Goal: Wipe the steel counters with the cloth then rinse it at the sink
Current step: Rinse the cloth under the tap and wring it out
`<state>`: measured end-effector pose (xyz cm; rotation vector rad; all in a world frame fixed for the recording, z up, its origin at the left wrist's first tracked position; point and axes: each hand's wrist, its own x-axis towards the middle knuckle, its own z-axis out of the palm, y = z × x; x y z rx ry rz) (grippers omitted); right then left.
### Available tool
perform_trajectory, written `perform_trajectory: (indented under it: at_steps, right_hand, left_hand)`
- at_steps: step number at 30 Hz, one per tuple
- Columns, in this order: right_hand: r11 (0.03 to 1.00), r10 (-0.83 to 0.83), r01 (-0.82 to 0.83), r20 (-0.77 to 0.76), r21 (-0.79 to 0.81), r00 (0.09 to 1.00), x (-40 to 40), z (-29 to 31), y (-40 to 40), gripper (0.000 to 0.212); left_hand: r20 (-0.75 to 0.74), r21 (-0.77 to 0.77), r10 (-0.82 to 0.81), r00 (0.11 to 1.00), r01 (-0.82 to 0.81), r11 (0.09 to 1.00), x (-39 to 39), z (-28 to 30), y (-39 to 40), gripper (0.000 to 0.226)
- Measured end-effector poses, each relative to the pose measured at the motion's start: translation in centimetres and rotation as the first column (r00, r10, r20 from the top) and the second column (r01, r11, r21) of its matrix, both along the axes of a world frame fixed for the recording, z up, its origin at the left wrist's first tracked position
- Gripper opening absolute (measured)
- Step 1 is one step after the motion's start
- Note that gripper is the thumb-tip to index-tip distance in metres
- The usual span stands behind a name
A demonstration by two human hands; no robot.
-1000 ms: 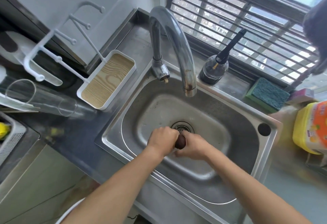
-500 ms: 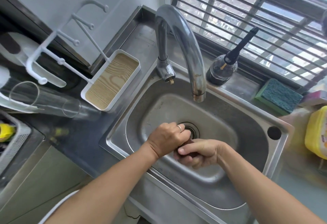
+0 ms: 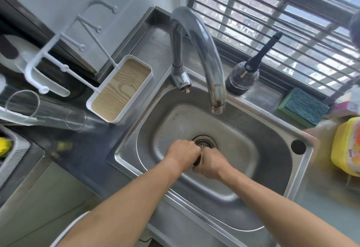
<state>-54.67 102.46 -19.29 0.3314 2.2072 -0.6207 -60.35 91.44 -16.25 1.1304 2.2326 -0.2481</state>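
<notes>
Over the basin of the steel sink [image 3: 303,170], my left hand [image 3: 183,154] and my right hand [image 3: 211,164] are fisted side by side, both gripping a small dark cloth [image 3: 197,161]. Only a sliver of the cloth shows between the fists. The hands sit just in front of the drain [image 3: 205,143]. The curved steel tap [image 3: 200,51] arches above the basin; no water is visible running from its spout. The dark counter [image 3: 87,149] lies to the left of the sink.
A white tray with a wood-grain base [image 3: 120,90] and a clear glass [image 3: 44,110] stand left of the sink. Behind it are a dark bottle [image 3: 242,79] and a green sponge [image 3: 303,107]. A yellow container [image 3: 346,147] stands at the right.
My fists have twisted round the cloth: the right hand turned from palm-side up back to knuckles up, and both hands now press close together by the drain.
</notes>
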Motion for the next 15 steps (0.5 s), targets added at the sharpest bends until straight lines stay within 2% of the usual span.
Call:
perform_trajectory:
  at_steps: [2,4,8,12,15]
  right_hand:
    - [0.999,0.010,-0.006,-0.077,0.052,0.997,0.6,0.0,-0.2,0.014]
    - [0.992,0.067,-0.051,-0.147,0.112,0.987,0.9,0.0,-0.2,0.022]
    - [0.965,0.208,-0.160,-0.237,0.206,0.949,1.0,0.2,-0.1,0.027]
    - [0.933,0.320,-0.256,-0.259,0.251,0.911,1.4,0.5,-0.3,0.022]
    - [0.910,0.385,-0.321,-0.245,0.263,0.890,1.5,0.7,-0.3,0.020]
  left_hand:
    - [0.027,-0.025,0.063,0.998,-0.062,0.998,0.2,-0.1,0.0,0.028]
    - [0.048,-0.022,0.144,0.988,-0.143,0.989,0.4,-0.3,0.1,0.028]
    - [0.140,-0.027,0.302,0.943,-0.302,0.953,0.5,-0.9,-0.3,0.025]
    - [0.301,-0.043,0.355,0.885,-0.359,0.932,0.5,-1.4,-0.9,0.005]
    - [0.400,-0.063,0.410,0.820,-0.422,0.904,0.6,-1.8,-1.3,0.013]
